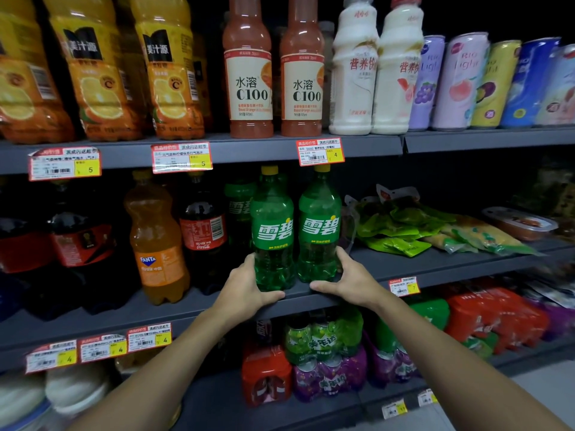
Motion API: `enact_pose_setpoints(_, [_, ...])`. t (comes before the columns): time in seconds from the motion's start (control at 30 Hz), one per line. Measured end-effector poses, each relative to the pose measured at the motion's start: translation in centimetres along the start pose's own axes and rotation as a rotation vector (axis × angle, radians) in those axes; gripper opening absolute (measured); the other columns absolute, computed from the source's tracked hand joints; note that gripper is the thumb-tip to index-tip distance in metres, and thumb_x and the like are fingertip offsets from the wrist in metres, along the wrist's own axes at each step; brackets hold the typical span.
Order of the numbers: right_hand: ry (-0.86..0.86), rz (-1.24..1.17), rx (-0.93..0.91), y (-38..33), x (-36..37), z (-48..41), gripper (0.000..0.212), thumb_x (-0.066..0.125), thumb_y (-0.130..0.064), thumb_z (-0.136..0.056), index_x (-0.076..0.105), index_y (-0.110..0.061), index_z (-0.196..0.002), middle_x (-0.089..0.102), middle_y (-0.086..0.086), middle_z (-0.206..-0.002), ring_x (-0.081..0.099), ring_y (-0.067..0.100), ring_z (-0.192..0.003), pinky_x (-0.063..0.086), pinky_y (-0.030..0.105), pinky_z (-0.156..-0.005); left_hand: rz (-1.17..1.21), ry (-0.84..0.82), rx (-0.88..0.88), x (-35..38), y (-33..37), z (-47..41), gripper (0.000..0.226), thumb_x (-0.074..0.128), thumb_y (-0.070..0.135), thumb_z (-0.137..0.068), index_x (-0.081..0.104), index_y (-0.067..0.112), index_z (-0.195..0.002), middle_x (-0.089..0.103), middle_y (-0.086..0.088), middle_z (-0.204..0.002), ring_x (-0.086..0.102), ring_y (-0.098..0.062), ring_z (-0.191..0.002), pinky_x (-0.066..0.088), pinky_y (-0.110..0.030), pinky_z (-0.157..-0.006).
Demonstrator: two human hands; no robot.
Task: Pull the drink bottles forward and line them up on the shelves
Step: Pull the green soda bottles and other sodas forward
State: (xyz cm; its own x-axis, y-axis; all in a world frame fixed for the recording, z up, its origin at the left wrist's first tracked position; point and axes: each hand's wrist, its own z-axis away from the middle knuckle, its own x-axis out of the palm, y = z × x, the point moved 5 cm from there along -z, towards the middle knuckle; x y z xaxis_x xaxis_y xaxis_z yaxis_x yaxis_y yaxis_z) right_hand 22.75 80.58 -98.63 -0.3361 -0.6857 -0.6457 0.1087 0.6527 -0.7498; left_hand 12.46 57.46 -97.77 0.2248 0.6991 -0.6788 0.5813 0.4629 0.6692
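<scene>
Two green Sprite bottles stand side by side at the front of the middle shelf (404, 269): the left bottle (272, 231) and the right bottle (320, 228). My left hand (245, 287) wraps the base of the left bottle from its left side, thumb lying along the shelf edge. My right hand (348, 281) cups the base of the right bottle from its right side, thumb on the shelf edge too. A third Sprite bottle (238, 206) stands further back, behind and left of the pair.
A Coca-Cola bottle (203, 231) and a Fanta bottle (157, 244) stand left of the Sprite. Green snack packets (401, 225) lie to the right. The top shelf carries orange juice, C100 bottles (249, 73), milk drinks and cans. Multipacks (326, 362) fill the shelf below.
</scene>
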Motion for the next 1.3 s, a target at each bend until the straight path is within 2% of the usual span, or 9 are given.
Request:
enact_pose_setpoints(0.07, [0.003,0.013,-0.005,-0.1,0.0,0.1,0.116,0.083,-0.071,-0.060,0.026,-0.032,-0.153,0.049,-0.030,-0.123,0.052,0.005,-0.121,0.043,0.023,-0.097,0.009,0.014,0.006,0.0,0.0,0.2,0.085,0.089,0.046,-0.065,0.044,0.025,-0.133,0.064,0.008,-0.117,0.058,-0.006,-0.099,0.046,-0.021,-0.086])
enact_pose_setpoints(0.13, [0.001,0.018,-0.011,-0.1,0.0,0.1,0.112,0.083,-0.070,-0.061,0.029,-0.032,-0.151,0.052,-0.029,-0.124,0.054,0.006,-0.120,0.043,0.021,-0.095,0.011,0.014,0.010,0.0,0.0,0.3,0.084,0.089,0.046,-0.066,0.043,0.024,-0.133,0.064,0.008,-0.117,0.057,-0.005,-0.099,0.046,-0.021,-0.086])
enact_pose_setpoints(0.3, [-0.021,0.038,-0.020,-0.2,0.2,0.2,0.108,0.081,-0.070,-0.065,0.029,-0.030,-0.151,0.054,-0.011,-0.142,0.054,0.012,-0.126,0.045,0.034,-0.107,-0.002,0.002,0.007,0.0,0.2,0.3,0.082,0.088,0.046,-0.068,0.042,0.024,-0.133,0.063,0.006,-0.119,0.058,-0.008,-0.103,0.046,-0.023,-0.088])
enact_pose_setpoints(0.47, [-0.042,0.068,0.003,-0.8,0.1,0.5,0.108,0.079,-0.068,-0.067,0.025,-0.028,-0.151,0.050,-0.004,-0.148,0.051,0.019,-0.132,0.043,0.043,-0.109,-0.029,-0.030,-0.009,0.1,0.7,0.6,0.081,0.084,0.046,-0.072,0.039,0.024,-0.134,0.060,0.002,-0.128,0.058,-0.018,-0.117,0.050,-0.039,-0.099])
enact_pose_setpoints(0.57, [-0.041,0.116,0.043,-1.3,-0.1,0.4,0.115,0.084,-0.063,-0.065,0.021,-0.021,-0.152,0.049,0.001,-0.150,0.052,0.023,-0.132,0.045,0.043,-0.108,-0.062,-0.035,-0.010,0.0,1.2,0.8,0.085,0.083,0.047,-0.072,0.035,0.024,-0.138,0.055,0.002,-0.132,0.055,-0.019,-0.121,0.048,-0.040,-0.101])
enact_pose_setpoints(0.67, [0.018,0.144,0.032,-1.8,-0.2,0.6,0.110,0.089,-0.056,-0.063,0.026,-0.020,-0.146,0.056,0.006,-0.143,0.056,0.025,-0.126,0.048,0.044,-0.104,-0.101,-0.009,-0.016,-0.4,1.3,1.0,0.086,0.085,0.050,-0.068,0.036,0.028,-0.135,0.056,0.003,-0.132,0.055,-0.019,-0.121,0.049,-0.040,-0.100])
enact_pose_setpoints(0.83, [0.082,0.150,0.022,-2.1,0.0,1.0,0.109,0.091,-0.047,-0.066,0.025,-0.021,-0.148,0.057,0.010,-0.141,0.056,0.028,-0.126,0.049,0.046,-0.103,-0.160,-0.008,-0.016,-0.8,1.2,1.1,0.089,0.084,0.052,-0.069,0.035,0.026,-0.139,0.056,0.001,-0.133,0.056,-0.020,-0.120,0.047,-0.031,-0.096])
enact_pose_setpoints(1.2, [0.068,0.156,0.039,-1.8,0.1,1.0,0.105,0.090,-0.047,-0.068,0.026,-0.024,-0.148,0.058,0.004,-0.140,0.055,0.024,-0.127,0.047,0.043,-0.106,-0.146,-0.020,0.028,-0.5,1.1,0.8,0.088,0.081,0.048,-0.076,0.033,0.021,-0.144,0.053,-0.003,-0.138,0.052,-0.021,-0.124,0.045,-0.034,-0.102])
enact_pose_setpoints(1.3, [0.214,0.086,0.009,-2.0,0.3,2.5,0.105,0.088,-0.051,-0.067,0.029,-0.024,-0.149,0.054,-0.008,-0.136,0.052,0.014,-0.126,0.045,0.038,-0.108,-0.135,-0.017,0.044,-0.7,1.4,1.8,0.094,0.077,0.048,-0.081,0.024,0.017,-0.152,0.046,-0.006,-0.146,0.044,-0.022,-0.133,0.039,-0.034,-0.110])
